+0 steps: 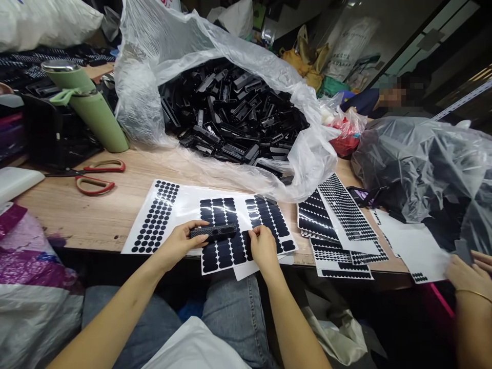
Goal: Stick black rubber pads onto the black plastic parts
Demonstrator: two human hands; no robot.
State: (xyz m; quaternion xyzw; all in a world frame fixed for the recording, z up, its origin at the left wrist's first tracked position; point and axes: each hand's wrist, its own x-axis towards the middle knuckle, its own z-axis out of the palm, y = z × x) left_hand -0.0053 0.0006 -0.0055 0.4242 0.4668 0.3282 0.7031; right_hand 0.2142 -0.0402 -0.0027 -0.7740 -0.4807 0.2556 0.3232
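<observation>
Head view: left hand (180, 245) grips a black plastic strip (212, 232) level, right hand (262, 245) beside it pinching at sticker sheet (230, 230); peeling cleanly likely matters.

The bench (96, 215) is pale matt wood. Glossy white sheets (184, 205) carry matt black pads (225, 251); the bag (154, 46) is clear crinkled plastic.

A slim black plastic bar (213, 232) lies level, pinched at its left end, ribbed face up, perhaps with a small hole near the middle. Just under it, a white sheet of oval black pads (230, 233), glossy, flat at the table's edge
</observation>
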